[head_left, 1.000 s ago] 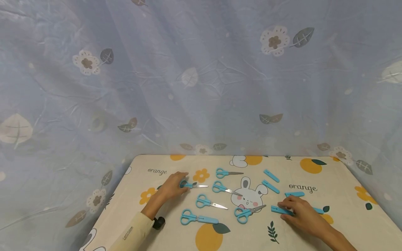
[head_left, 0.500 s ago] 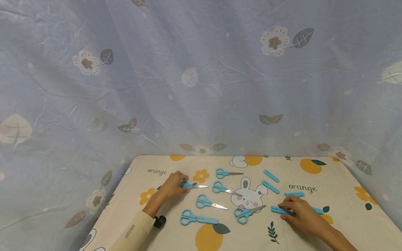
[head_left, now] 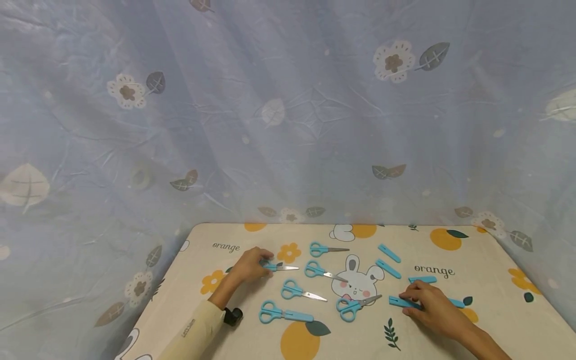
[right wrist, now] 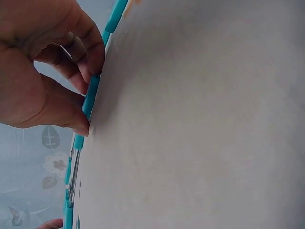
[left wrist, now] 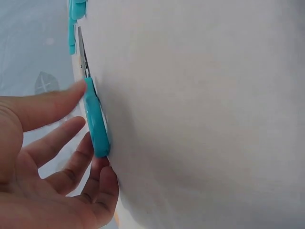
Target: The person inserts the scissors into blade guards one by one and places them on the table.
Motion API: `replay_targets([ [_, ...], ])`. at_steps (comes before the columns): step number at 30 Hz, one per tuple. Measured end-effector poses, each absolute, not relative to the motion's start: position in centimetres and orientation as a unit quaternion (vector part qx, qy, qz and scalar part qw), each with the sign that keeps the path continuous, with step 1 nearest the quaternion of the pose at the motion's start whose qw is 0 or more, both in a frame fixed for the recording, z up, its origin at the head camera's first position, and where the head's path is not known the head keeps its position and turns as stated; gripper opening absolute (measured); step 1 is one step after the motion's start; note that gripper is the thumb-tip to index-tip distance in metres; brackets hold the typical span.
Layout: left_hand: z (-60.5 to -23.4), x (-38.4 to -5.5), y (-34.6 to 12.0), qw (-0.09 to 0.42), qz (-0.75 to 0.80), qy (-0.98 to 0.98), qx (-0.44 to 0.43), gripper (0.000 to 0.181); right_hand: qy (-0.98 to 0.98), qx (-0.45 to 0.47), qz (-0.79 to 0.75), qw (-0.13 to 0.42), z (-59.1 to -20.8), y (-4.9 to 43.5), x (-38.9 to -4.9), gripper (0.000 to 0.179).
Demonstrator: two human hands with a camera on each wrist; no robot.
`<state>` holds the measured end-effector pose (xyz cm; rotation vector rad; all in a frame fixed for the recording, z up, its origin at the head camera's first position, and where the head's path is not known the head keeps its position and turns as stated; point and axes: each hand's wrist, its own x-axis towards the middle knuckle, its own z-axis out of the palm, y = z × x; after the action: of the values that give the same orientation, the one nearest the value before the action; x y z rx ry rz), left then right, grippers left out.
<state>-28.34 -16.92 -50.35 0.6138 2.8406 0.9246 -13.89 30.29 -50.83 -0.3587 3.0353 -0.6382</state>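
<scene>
Light-blue-handled scissors (head_left: 281, 268) lie at the left with their blades pointing right. My left hand (head_left: 249, 265) holds them at the handles; in the left wrist view the thumb touches the handle (left wrist: 95, 119) near the blades and the other fingers curl about its far end. At the right, my right hand (head_left: 432, 305) pinches a light-blue blade cover (head_left: 402, 302) between thumb and fingers, flat against the table. Its far end is hidden under the hand. Another cover (head_left: 456, 302) shows partly behind that hand.
Between the hands lie several bare-bladed scissors (head_left: 291, 289), one pair (head_left: 348, 309) with blades slightly apart. A covered pair (head_left: 270, 312) lies nearest me. More covers (head_left: 388, 268) lie at the right on the printed tablecloth (head_left: 360, 340). A patterned curtain (head_left: 288, 150) hangs behind.
My left wrist and sleeve have shifted slightly to the right, and the left fingers have moved a little over the scissors' handles. My right hand and the cover have stayed put.
</scene>
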Motion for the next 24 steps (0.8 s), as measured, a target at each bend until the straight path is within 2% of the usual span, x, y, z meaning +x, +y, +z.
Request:
replay_targets([
  [9, -50.3, -28.6, -16.1, 0.067, 0.296, 0.94, 0.158, 0.049, 0.968, -0.116, -0.223, 0.005, -50.9, 30.4, -14.1, 0.018],
  [18, -50.5, -28.5, -16.0, 0.066, 0.258, 0.943, 0.201, 0.031, 0.97, -0.088, -0.225, 0.009, -50.7, 30.0, -13.7, 0.019],
  [24, -50.4, -27.6, -15.9, 0.048, 0.251, 0.944, 0.208, 0.025, 0.971, -0.078, -0.228, 0.002, -50.5, 30.0, -13.6, 0.022],
])
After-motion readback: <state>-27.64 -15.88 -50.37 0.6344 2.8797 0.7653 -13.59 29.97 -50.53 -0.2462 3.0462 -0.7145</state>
